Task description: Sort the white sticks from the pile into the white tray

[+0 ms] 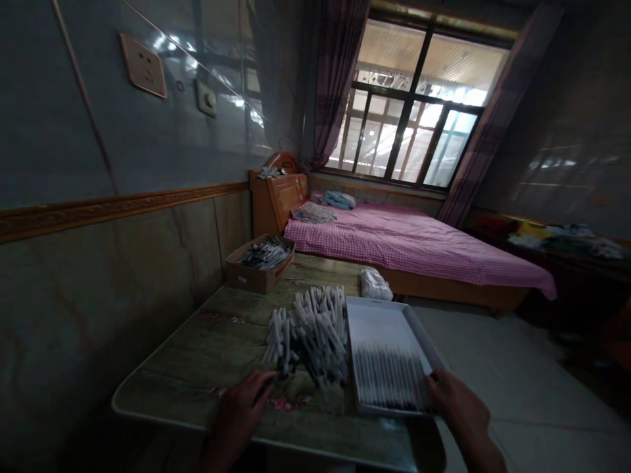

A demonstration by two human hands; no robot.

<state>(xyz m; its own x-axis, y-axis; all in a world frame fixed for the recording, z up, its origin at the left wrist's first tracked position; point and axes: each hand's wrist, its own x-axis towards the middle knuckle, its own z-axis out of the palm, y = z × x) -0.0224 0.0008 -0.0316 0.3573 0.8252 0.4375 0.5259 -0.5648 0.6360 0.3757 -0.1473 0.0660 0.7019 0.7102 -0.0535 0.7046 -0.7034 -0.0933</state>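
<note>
A heap of white pens [315, 328] lies in the middle of the table [207, 348]. My left hand [241, 410] reaches to the near end of the heap, its fingertips pinched on a dark pen end. To the right a shallow white tray [379, 322] holds a row of pens side by side at its near end. My right hand [456, 397] grips the tray's near right corner.
A cardboard box [259, 266] of dark pens stands at the table's far left corner, and a white plastic bag [375, 286] lies at the far right. A pink-covered bed [409, 246] stands behind, under a window [414, 125]. Tiled wall runs along the left; open floor lies to the right.
</note>
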